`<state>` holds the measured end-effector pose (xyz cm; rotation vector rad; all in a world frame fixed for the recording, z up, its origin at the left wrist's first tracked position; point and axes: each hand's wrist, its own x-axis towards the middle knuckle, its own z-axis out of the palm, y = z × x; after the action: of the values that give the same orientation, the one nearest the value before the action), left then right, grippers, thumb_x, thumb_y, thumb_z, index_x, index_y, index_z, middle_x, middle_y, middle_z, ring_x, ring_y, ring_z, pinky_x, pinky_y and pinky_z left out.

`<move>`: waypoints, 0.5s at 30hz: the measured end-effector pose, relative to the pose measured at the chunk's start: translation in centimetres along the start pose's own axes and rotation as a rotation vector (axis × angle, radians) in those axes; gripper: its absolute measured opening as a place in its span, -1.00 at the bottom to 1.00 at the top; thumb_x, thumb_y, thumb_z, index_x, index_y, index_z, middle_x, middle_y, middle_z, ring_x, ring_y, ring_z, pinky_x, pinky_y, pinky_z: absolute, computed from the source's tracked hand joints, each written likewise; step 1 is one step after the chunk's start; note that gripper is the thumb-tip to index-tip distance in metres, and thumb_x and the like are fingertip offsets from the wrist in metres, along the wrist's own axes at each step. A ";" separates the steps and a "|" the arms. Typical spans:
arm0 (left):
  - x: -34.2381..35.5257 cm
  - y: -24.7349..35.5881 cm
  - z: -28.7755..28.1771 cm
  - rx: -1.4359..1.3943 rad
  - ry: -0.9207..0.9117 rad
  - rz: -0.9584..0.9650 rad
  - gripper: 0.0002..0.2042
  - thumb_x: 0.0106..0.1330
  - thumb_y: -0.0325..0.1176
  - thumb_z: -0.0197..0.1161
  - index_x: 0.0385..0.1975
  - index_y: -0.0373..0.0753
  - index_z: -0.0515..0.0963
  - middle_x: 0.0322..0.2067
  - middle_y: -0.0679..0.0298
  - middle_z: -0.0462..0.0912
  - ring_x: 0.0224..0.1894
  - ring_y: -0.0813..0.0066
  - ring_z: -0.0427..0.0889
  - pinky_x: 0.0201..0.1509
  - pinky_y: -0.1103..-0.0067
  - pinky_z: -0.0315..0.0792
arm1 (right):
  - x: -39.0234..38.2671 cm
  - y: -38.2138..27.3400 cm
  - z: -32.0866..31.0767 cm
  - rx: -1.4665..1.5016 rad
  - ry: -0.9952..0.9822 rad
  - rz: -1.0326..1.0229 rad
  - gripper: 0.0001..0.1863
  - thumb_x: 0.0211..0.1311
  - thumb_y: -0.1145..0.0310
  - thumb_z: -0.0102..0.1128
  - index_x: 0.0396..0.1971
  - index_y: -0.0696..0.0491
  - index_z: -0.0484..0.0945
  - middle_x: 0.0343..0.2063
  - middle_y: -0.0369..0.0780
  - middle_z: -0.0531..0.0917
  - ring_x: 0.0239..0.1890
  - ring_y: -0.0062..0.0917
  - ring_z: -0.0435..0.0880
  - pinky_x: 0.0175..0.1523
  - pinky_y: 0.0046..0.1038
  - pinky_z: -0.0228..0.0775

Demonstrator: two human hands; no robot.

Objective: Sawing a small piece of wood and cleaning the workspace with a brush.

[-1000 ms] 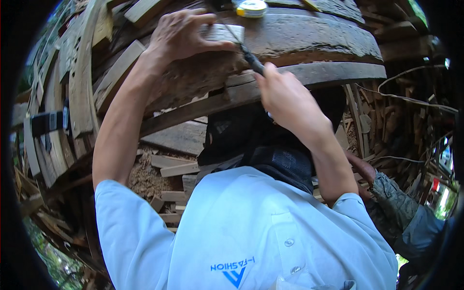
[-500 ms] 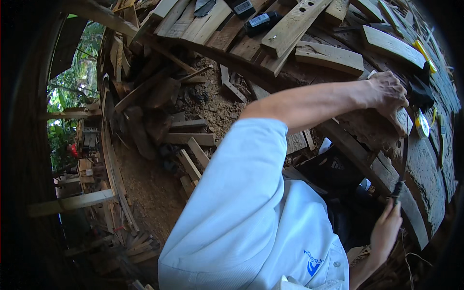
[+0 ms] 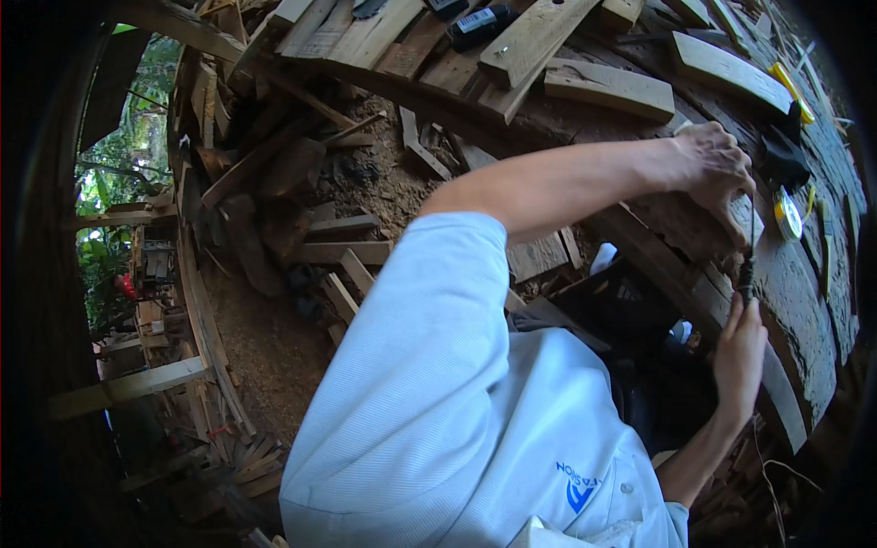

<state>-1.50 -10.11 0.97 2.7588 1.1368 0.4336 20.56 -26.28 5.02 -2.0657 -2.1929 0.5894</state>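
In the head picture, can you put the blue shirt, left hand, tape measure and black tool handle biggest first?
1. Blue shirt
2. Left hand
3. Tape measure and black tool handle: unsure, as the right hand hides part of the handle.

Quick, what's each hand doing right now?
Left hand: closed around a small wooden block, which it mostly hides.
Right hand: closed, holding a thin tool by its dark handle.
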 end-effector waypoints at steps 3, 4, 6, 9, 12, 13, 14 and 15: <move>0.5 -1.1 -0.8 0.007 -0.070 -0.044 -0.08 0.00 0.73 0.09 0.04 0.03 0.73 0.00 0.06 0.73 0.10 0.04 0.72 0.19 0.21 0.55 | -4.7 3.9 0.2 -0.100 0.135 -0.141 -0.68 0.67 0.27 -0.07 0.06 0.20 0.54 -0.50 0.04 0.58 -0.53 -0.16 0.58 -0.43 -0.20 0.38; 1.0 -0.8 0.4 0.034 -0.022 -0.039 -0.06 -0.05 0.74 0.10 -0.01 -0.01 0.74 -0.04 0.08 0.74 0.06 0.06 0.72 0.14 0.25 0.57 | -4.9 4.6 -0.6 -0.037 0.043 -0.013 -0.66 0.67 0.26 -0.08 0.07 0.21 0.54 -0.51 0.04 0.59 -0.51 -0.14 0.58 -0.41 -0.20 0.39; 1.5 -1.7 1.3 0.019 0.042 0.008 -0.05 -0.09 0.75 0.13 -0.10 -0.05 0.77 -0.09 0.11 0.74 0.01 0.10 0.74 0.07 0.29 0.59 | -2.5 2.8 -1.5 0.078 -0.063 0.128 -0.65 0.67 0.25 -0.09 0.07 0.22 0.53 -0.52 0.00 0.61 -0.52 -0.13 0.54 -0.41 -0.22 0.39; 1.3 -0.4 1.0 0.021 0.044 0.027 -0.05 -0.11 0.75 0.15 -0.11 -0.06 0.78 -0.10 0.08 0.74 -0.02 0.11 0.74 0.04 0.30 0.60 | 2.1 5.1 3.0 -0.217 0.249 -0.210 -0.65 0.68 0.24 -0.10 0.06 0.22 0.53 -0.57 -0.03 0.60 -0.57 -0.15 0.54 -0.45 -0.27 0.37; 0.2 -1.6 1.1 0.002 0.125 0.025 -0.03 -0.17 0.76 0.18 -0.08 -0.03 0.79 -0.10 0.10 0.75 -0.05 0.13 0.73 0.01 0.32 0.61 | -2.4 1.0 -0.2 -0.058 -0.011 -0.010 -0.66 0.70 0.24 -0.13 0.00 0.18 0.54 -0.58 0.00 0.61 -0.59 -0.21 0.61 -0.50 -0.30 0.36; 0.2 -1.4 0.9 0.003 0.106 0.005 -0.02 -0.19 0.77 0.18 -0.07 -0.02 0.79 -0.09 0.12 0.75 -0.05 0.14 0.72 0.00 0.33 0.61 | -4.5 2.5 -0.3 -0.096 0.058 -0.088 -0.66 0.70 0.23 -0.14 -0.02 0.17 0.55 -0.59 0.00 0.61 -0.62 -0.22 0.60 -0.53 -0.31 0.34; 0.5 -1.0 0.7 0.042 0.109 0.023 -0.03 -0.17 0.76 0.18 -0.05 -0.02 0.79 -0.06 0.15 0.75 -0.02 0.17 0.71 0.01 0.35 0.61 | -5.2 4.1 -0.3 -0.049 0.047 -0.069 -0.67 0.71 0.23 -0.15 -0.04 0.15 0.55 -0.59 0.00 0.62 -0.66 -0.31 0.59 -0.57 -0.34 0.31; 0.5 -1.2 1.0 0.047 0.102 0.022 -0.03 -0.17 0.76 0.18 -0.05 -0.02 0.79 -0.06 0.15 0.75 -0.02 0.17 0.71 0.01 0.35 0.61 | -4.6 3.0 -1.2 -0.006 -0.024 0.071 -0.68 0.71 0.25 -0.14 -0.04 0.15 0.54 -0.59 -0.01 0.61 -0.66 -0.40 0.58 -0.58 -0.39 0.29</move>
<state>-1.69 -8.90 -0.16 2.8211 1.1546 0.5629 24.21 -30.41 6.11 -2.1580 -2.1438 0.6177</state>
